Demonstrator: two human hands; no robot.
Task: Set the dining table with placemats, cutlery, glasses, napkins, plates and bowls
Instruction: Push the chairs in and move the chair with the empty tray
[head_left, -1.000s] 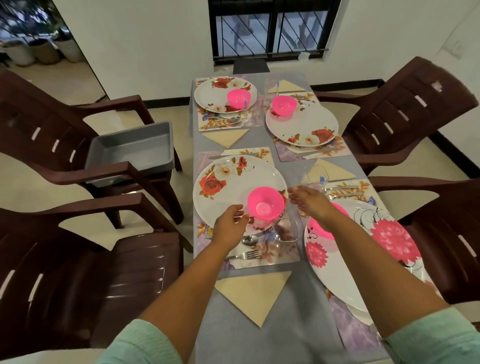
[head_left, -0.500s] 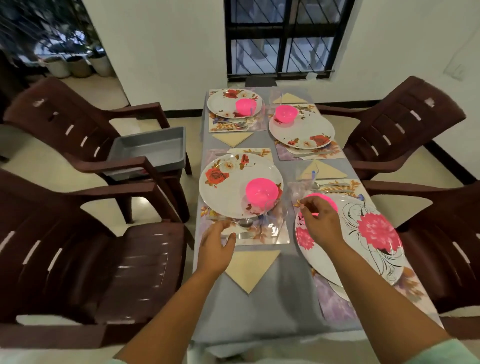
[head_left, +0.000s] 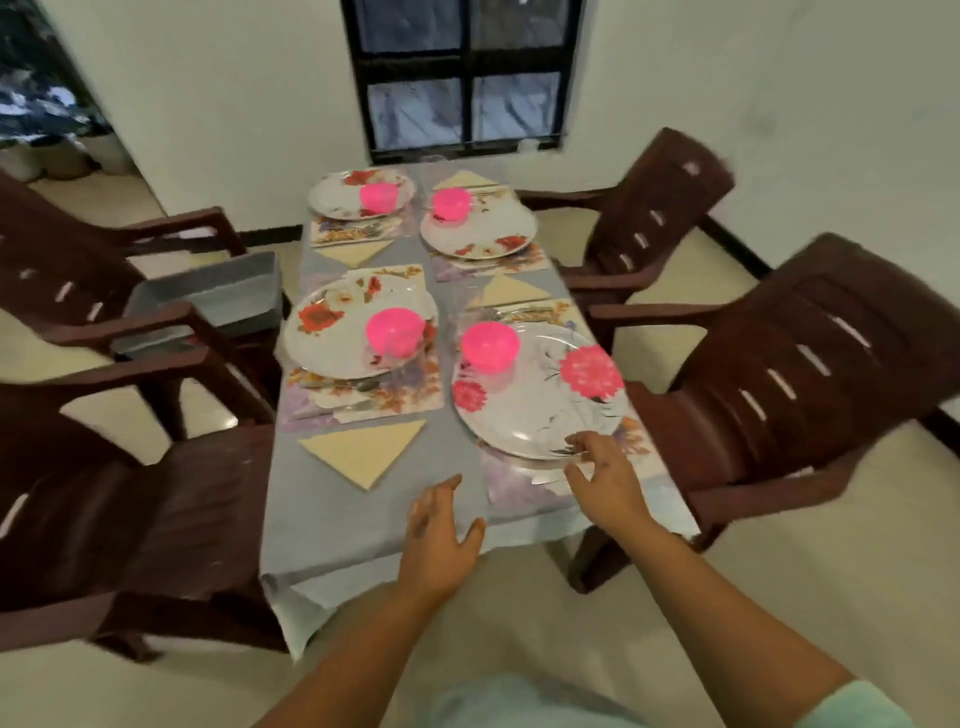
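Both hands are empty with fingers spread: the left hand (head_left: 439, 535) hovers over the near edge of the desk (head_left: 332, 525), and the right hand (head_left: 605, 480) sits just beside the rim of the nearest plate (head_left: 540, 410). A pink bowl (head_left: 490, 345) stands on that plate. A folded napkin (head_left: 363, 452) lies left of it.

Landmark: the near right plate (head_left: 540, 410). My right hand (head_left: 605, 480) hangs at its near rim and my left hand (head_left: 441, 535) over bare tablecloth (head_left: 332, 525) to its near left; that strip gives me free passage. Left of the plate, a folded napkin (head_left: 366, 452) lies flat. On the plate's far part a pink bowl (head_left: 491, 345) stands upright. Right of it, a brown chair (head_left: 810, 364) crowds the table edge.
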